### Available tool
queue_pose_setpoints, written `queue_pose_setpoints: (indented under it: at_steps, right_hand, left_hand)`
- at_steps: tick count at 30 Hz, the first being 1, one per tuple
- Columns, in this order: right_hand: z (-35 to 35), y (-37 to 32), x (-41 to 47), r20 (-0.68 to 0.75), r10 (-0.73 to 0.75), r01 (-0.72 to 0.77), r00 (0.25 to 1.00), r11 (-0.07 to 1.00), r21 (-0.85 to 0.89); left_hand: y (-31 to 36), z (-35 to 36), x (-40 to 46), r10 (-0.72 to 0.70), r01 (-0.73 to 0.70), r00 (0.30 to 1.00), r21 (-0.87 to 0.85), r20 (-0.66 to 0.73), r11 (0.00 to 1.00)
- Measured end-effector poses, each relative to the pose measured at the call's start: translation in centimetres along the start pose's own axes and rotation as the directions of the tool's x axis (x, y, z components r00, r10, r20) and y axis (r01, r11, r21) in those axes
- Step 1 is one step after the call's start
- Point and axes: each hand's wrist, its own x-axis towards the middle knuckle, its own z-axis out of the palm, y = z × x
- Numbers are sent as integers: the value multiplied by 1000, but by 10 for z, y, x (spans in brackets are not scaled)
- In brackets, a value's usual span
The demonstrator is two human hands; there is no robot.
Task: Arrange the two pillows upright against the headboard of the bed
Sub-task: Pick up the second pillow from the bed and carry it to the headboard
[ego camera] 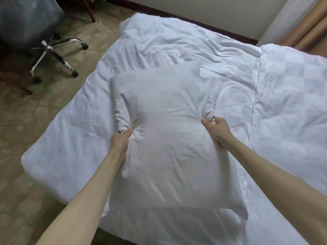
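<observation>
The pillow (169,138) hangs above the middle of the bed (283,103), lifted clear of the white duvet (159,46) and held flat-faced toward the person. The left hand (122,140) bunches its edge at nine o'clock, fingers curled into the fabric; the right hand (218,129) pinches a fistful at three o'clock. Both arms reach out nearly straight. No headboard shows, nor a second pillow, so I'd judge the carry has some way to go. Best to keep the grips level, turn toward the headboard, and set the bottom edge down first. An office chair (58,55) stands at ten o'clock.
</observation>
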Motion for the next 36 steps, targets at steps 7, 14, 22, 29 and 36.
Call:
queue_pose_setpoints:
  at_steps: [7,14,22,29,36]
  right_hand:
    - [-60,1,-71,-173,-108,103,979,994,-33]
    - [-127,15,-149,-341,-136,169,930,983,70]
    - [-220,58,-242,-519,-178,273,836,955,113]
    - [-302,119,-315,-609,-211,325,764,942,82]
    - [-408,200,-383,-646,-283,351,709,936,-26]
  left_hand:
    - [-20,11,-67,-3,2,987,9,161,1000]
    - [-31,37,-134,108,-95,962,-64,253,993]
    - [-54,82,-226,189,-162,895,-100,404,982]
    - [-102,127,-321,267,-251,848,-98,458,963]
    - [-174,184,-425,309,-295,801,-112,512,949]
